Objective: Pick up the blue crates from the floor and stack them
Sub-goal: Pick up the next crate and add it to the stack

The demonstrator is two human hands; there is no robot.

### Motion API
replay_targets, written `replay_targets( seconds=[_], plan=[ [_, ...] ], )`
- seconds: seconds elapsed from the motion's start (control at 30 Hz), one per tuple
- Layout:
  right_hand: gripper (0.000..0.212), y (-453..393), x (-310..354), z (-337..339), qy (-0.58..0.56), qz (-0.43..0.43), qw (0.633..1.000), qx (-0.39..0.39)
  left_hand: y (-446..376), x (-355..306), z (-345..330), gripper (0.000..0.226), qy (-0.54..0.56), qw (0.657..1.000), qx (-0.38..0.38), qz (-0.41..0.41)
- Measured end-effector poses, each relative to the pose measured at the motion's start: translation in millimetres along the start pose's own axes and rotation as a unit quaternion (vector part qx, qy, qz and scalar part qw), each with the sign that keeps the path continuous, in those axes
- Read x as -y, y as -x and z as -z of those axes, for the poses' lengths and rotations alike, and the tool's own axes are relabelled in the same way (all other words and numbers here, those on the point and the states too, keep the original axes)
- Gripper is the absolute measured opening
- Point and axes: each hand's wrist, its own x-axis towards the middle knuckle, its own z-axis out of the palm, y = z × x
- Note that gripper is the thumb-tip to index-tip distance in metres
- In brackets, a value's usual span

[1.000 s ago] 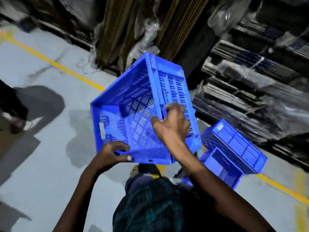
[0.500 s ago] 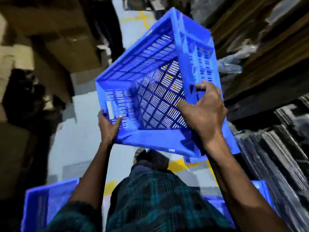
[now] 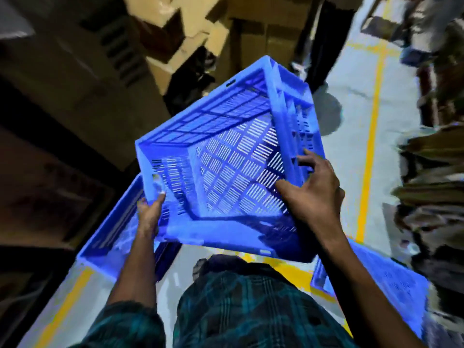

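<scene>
Above the grey floor [image 3: 351,101], a tilted blue crate [image 3: 226,156] is held by both hands: left hand [image 3: 149,214] and right hand [image 3: 313,194] fingers clamp its rims; another crate [image 3: 110,237] below is partly hidden, blurred.

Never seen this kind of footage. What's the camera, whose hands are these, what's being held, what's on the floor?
There is no robot here: one wide-angle camera sits on a person's head and looks forward and down, so the arms entering from the bottom are the wearer's own. The left hand and the right hand grip opposite sides of a blue slotted plastic crate, held tilted in the air with its open top facing the camera. Below it, at lower left, lies a second blue plastic crate; a third blue crate is at lower right. The grey floor carries yellow painted lines. Brown cardboard boxes stand behind.
</scene>
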Motion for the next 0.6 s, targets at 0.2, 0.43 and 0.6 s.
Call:
replay_targets(
  seconds=[0.2, 0.43, 0.6],
  plan=[
    [0.048, 8.6, 17.1, -68.0, 0.032, 0.064, 0.995, 0.071, 29.4, 59.9, 118.3, 0.03, 0.046, 0.996, -0.052, 0.056],
    [0.05, 3.3, 33.7, -146.0, 0.161, 0.097, 0.97, 0.151, 52.8, 85.2, 198.2, 0.033, 0.133, 0.981, -0.117, 0.078],
    [0.049, -8.3, 29.9, -205.7, 0.215, 0.06, 0.949, 0.225, 44.4, 94.2, 220.5, 0.032, 0.187, 0.958, -0.194, 0.097]
  ],
)
